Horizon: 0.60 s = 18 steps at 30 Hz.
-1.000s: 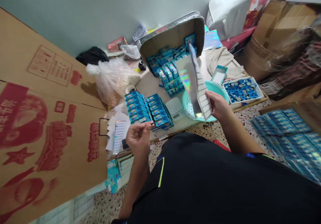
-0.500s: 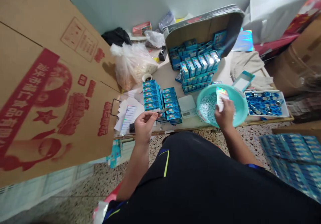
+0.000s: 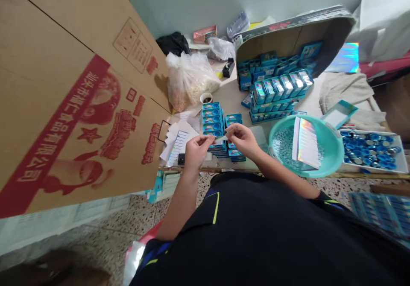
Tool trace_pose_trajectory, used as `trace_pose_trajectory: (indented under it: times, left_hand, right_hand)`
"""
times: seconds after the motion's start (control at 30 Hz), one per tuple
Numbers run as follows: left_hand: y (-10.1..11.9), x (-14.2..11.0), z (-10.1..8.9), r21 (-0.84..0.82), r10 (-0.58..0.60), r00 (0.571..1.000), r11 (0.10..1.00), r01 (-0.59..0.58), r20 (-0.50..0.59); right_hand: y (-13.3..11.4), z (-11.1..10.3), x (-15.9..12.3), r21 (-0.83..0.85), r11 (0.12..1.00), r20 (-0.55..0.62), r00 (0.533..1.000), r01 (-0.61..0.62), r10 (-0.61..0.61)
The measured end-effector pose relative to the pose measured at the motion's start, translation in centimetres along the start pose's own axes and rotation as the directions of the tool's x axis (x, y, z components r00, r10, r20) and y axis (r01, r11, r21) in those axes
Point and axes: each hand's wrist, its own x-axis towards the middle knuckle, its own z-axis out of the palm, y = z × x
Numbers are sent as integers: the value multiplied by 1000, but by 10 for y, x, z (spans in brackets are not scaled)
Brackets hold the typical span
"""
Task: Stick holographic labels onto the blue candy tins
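Both hands meet above the stacked blue boxes [image 3: 212, 121] at the table's near edge. The left hand [image 3: 195, 151] and right hand [image 3: 241, 138] each pinch one end of a small sticker strip [image 3: 218, 140] stretched between their fingertips. A holographic sheet [image 3: 306, 143] lies in the teal basin [image 3: 333, 160], well right.

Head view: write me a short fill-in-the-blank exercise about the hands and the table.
1. Both hands pinch one small ____ between them.
2. The shiny sticker sheet lies in the ____ basin.
3. The left hand and right hand hover over stacked ____ boxes.

Missing: sticker; teal; blue
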Motion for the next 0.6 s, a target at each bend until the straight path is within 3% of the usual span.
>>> trace_pose_trajectory:
  times: [0.1, 0.2, 0.37, 0.6]
  left_hand:
    - [-3, 17, -3, 322, 229, 971, 926, -197, -65]
    - [-8, 31, -1, 473, 307, 951, 845, -251, -43]
    - [-22, 44, 0, 538, 316, 948, 805, -249, -34]
    - [-47, 50, -6, 421, 342, 938, 860, -289, -54]
  right_hand:
    - [13, 2, 7, -92, 995, -63, 997, 30, -36]
    - [25, 0, 12, -181, 983, -74, 996, 26, -40]
    - [46, -2, 14, -151, 984, -86, 993, -96, 84]
    - [62, 13, 17, -88, 979, -83, 981, -181, 174]
